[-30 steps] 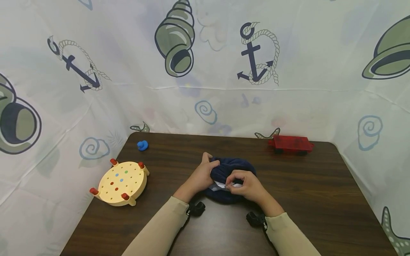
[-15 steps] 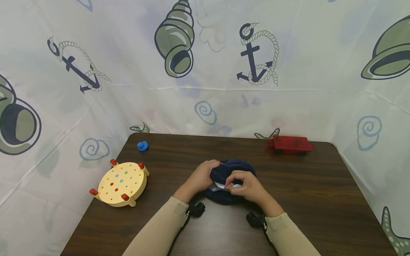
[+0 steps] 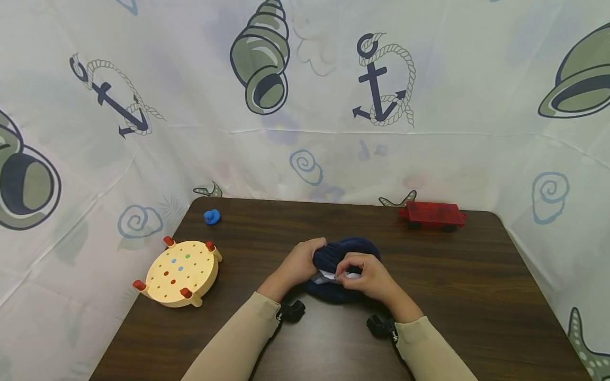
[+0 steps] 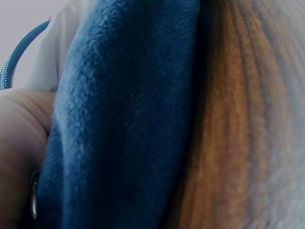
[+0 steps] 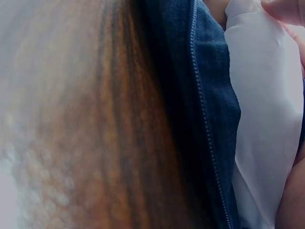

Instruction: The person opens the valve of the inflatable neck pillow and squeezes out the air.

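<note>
A rounded navy blue plush article (image 3: pixel 350 247) with a zipper lies at the middle of the table (image 3: pixel 476 286). White cloth (image 5: pixel 264 86) shows through its unzipped opening, beside the zipper teeth (image 5: pixel 202 95) in the right wrist view. My left hand (image 3: pixel 299 262) grips the plush at its left side; some of its fingers are hidden behind the fabric. Thumb and forefinger of my right hand (image 3: pixel 370 276) pinch at the white cloth in the opening. Close up in the left wrist view, thick navy plush (image 4: pixel 124 114) fills the middle, next to a small metal ring (image 4: pixel 34 195).
A round yellow toy board (image 3: pixel 182 272) with red-tipped pegs stands at the left edge. Behind it sits a small blue toy (image 3: pixel 212 216). A red toy wagon (image 3: pixel 433 214) is at the back right, near the printed cloth backdrop (image 3: pixel 333 159).
The fingers of my left hand, raised a second ago, have come down against the plush. My right hand keeps its pinch in the same place.
</note>
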`<state>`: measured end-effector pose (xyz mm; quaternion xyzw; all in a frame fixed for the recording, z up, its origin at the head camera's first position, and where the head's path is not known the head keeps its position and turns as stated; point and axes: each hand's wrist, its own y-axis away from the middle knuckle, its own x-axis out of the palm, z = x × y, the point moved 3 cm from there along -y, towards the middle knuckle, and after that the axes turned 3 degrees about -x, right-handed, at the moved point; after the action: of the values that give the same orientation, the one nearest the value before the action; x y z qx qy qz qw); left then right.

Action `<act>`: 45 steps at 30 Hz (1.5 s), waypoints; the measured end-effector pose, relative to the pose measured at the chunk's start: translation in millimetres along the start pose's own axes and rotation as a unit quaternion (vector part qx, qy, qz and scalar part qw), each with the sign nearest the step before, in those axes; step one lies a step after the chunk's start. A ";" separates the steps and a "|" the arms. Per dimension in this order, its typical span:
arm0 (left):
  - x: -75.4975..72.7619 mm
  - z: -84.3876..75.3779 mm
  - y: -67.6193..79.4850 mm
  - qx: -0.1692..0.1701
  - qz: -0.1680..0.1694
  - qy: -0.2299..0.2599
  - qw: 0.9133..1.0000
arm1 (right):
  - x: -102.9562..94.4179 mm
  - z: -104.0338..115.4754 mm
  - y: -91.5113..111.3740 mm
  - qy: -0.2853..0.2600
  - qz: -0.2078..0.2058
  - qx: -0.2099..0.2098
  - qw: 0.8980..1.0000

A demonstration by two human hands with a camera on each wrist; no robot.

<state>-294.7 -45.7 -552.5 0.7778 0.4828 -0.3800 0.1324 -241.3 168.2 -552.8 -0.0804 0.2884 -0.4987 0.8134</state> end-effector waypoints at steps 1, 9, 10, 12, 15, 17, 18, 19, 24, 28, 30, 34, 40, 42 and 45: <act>0.0 0.1 0.1 -0.001 0.000 0.002 1.000 | 0.0 -0.4 0.1 0.001 0.000 0.001 1.000; 4.4 3.2 -1.6 0.016 0.025 -0.001 1.000 | -1.6 -0.1 1.5 0.010 -0.001 0.012 1.000; 5.0 3.3 -1.9 0.021 0.030 -0.005 0.999 | -1.8 0.1 1.7 0.011 -0.001 0.014 1.000; 5.5 3.0 -2.1 0.028 0.036 -0.012 0.999 | -2.2 0.7 2.1 0.013 0.000 0.018 1.000; 5.4 2.7 -2.2 0.029 0.036 -0.015 0.999 | -2.5 0.9 2.5 0.012 0.001 0.024 1.000; 5.3 2.5 -2.3 0.033 0.033 -0.018 0.999 | -2.6 1.1 2.5 0.012 0.001 0.023 1.000; 5.1 2.4 -2.3 0.035 0.032 -0.019 0.999 | -2.5 1.0 2.5 0.011 0.001 0.023 1.000; 5.0 2.1 -2.4 0.037 0.032 -0.020 0.999 | -2.5 0.9 2.6 0.009 0.001 0.024 1.000; 4.3 1.1 -2.4 0.046 0.033 -0.024 0.998 | -2.0 0.4 2.5 0.011 0.000 0.021 1.000; 4.1 0.9 -2.4 0.050 0.033 -0.027 0.998 | -1.5 0.3 2.4 0.019 -0.004 0.013 1.000; 3.9 0.9 -2.4 0.050 0.032 -0.030 0.998 | -1.2 0.6 2.1 0.023 -0.005 0.012 1.000; 3.4 0.7 -2.2 0.048 0.032 -0.033 0.998 | -0.8 2.0 1.4 0.021 -0.004 0.019 1.000; 3.4 1.3 -1.8 0.052 0.030 -0.026 0.998 | 0.3 2.1 1.4 0.013 -0.001 0.025 1.000; 3.4 1.3 -1.6 0.053 0.032 -0.027 0.998 | 0.6 1.8 1.5 0.014 -0.001 0.023 1.000; 3.3 0.8 -1.3 0.049 0.034 -0.025 0.998 | 0.9 2.3 1.5 0.017 -0.001 0.020 1.000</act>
<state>-295.4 -43.4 -555.2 0.7898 0.4331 -0.4178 0.1188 -238.6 167.8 -551.9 -0.0559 0.2923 -0.5063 0.8094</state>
